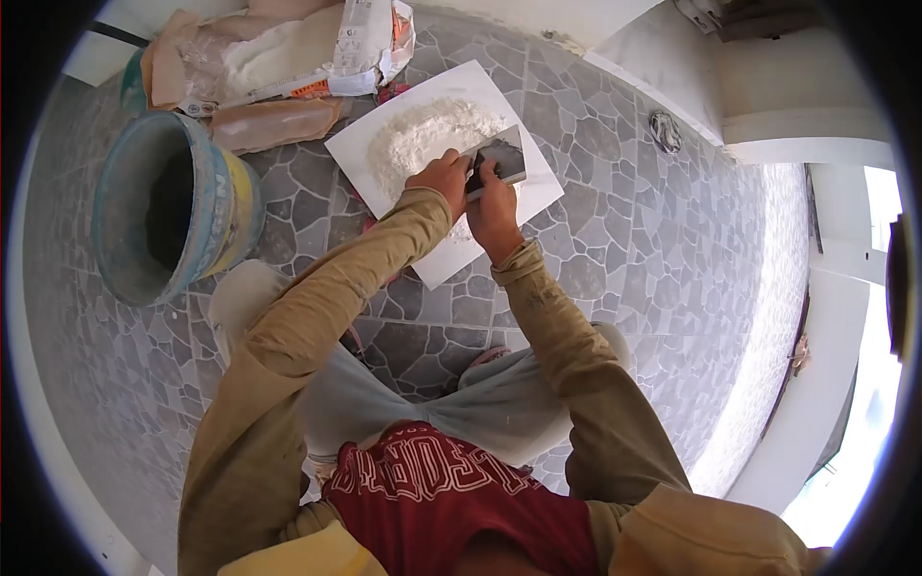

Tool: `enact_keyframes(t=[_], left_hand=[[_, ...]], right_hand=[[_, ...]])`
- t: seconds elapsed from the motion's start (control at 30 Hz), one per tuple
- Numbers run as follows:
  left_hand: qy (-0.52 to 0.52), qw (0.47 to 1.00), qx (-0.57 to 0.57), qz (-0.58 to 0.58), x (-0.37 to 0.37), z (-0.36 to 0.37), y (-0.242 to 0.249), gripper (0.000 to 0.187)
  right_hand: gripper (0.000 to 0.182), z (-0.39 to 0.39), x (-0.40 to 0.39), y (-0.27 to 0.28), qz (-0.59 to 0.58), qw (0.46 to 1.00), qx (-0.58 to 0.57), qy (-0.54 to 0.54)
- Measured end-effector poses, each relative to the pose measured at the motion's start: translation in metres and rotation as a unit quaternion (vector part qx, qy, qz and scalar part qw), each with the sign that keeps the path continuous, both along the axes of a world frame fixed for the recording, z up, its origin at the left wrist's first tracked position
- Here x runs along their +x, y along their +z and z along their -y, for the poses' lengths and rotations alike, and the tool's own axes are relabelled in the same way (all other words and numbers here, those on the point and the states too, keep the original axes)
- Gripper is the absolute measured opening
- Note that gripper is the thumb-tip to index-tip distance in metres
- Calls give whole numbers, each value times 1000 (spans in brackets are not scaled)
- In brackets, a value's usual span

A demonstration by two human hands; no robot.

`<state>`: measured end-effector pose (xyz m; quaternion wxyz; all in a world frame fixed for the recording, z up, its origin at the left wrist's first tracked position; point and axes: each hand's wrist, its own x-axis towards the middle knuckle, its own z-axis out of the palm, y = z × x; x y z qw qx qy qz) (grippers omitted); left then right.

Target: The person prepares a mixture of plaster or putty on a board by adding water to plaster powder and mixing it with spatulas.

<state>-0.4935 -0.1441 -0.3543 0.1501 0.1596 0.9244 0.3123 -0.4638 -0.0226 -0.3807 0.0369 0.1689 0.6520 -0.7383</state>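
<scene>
A plastering trowel (505, 152) with a flat grey blade and a dark handle is held over a white board (536, 192). My right hand (494, 213) is closed around its handle, thumb on top. At the trowel's left side, my left hand (444, 179) is closed against the edge, its fingers partly hidden. Beneath both hands, white powder (408, 139) lies heaped and spread on the board. The board rests at an angle between my crossed legs and the wall, and something red shows under its left edge.
A blue and yellow bucket (223, 206) stands at the left, dark inside. Behind it lies a torn paper sack (331, 72) of white powder. A crumpled grey item (665, 132) sits on the stone-patterned floor (615, 230) at the right, near a white step (663, 72).
</scene>
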Motion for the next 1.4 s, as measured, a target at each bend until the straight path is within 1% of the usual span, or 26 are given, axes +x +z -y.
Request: enact_keyframes(t=[0.03,0.07,0.1,0.13,0.23,0.37,0.43,0.47,0.53,0.63,0.7,0.73,0.77,0.8,0.83,0.97,1.0,1.07,1.1,1.13,1.2,1.23,1.3,1.33,1.37,1.4], left_hand=[[24,999,2,26,-12,6,-10,42],[0,999,-37,31,-17,13,-1,40],[7,999,-35,23,-17,11,4,40],[-4,1000,-6,5,-3,5,7,37],[-9,1000,15,-4,3,3,2,35],[26,1000,0,-10,-6,6,3,39],[-53,998,22,-35,19,-8,8,37],[-30,999,10,-22,23,-8,17,39],[-24,999,0,-24,2,9,11,41],[-61,997,-2,-52,13,3,11,44],[-47,996,-12,-71,19,-1,4,43],[-41,997,-18,-64,11,5,0,43],[-31,998,-23,-59,1,13,-1,43],[-47,996,-15,-70,4,13,-4,41],[-43,996,-15,-72,6,7,-5,41],[-27,996,-12,-85,0,12,-6,41],[-44,997,-8,-69,5,9,-7,42],[-61,996,-7,-57,9,4,-4,43],[-41,998,-20,-39,10,1,0,43],[-18,999,-31,-20,11,1,2,43],[-14,999,-15,-35,1,7,1,40],[-20,999,-25,-13,5,5,0,38],[-58,998,-1,-31,19,-7,9,37],[-43,998,10,-47,22,-9,5,34],[-44,998,11,-48,17,-4,1,34],[-18,999,14,-38,6,3,-4,34]], right_hand=[[23,0,-2,-8,53,987,-138,-68],[24,1,6,-10,-78,982,170,-1],[25,3,3,-11,-206,862,458,65],[28,0,0,-11,-169,934,310,51],[34,-16,-1,13,-117,885,432,124],[33,-8,-13,-17,-203,974,98,-39],[31,-23,-11,-7,-155,929,330,57],[29,-25,-7,9,-149,881,439,93],[29,-16,-5,20,-197,902,378,66],[30,-17,-20,-13,-216,966,117,-85],[26,-35,-7,12,-191,865,454,100],[25,-36,-11,-3,-150,961,229,49],[23,-29,-15,0,-123,991,-11,-43],[24,-32,-8,6,-198,954,224,7],[25,-32,-7,13,-265,855,442,56],[30,-43,-7,5,-300,804,500,112],[32,-36,-5,3,-240,892,377,73],[39,-39,-5,15,-272,813,505,101],[39,-34,-5,8,-270,815,503,95],[31,-24,-6,0,-174,960,221,0],[31,-22,-11,-1,-65,990,-83,-89],[31,-23,-11,-2,-105,992,32,-54],[32,-24,-2,-3,-134,980,143,-26],[33,-34,-2,-1,-214,914,343,37],[44,-38,-4,2,-286,797,523,103],[43,-31,-3,-4,-241,891,377,75]])
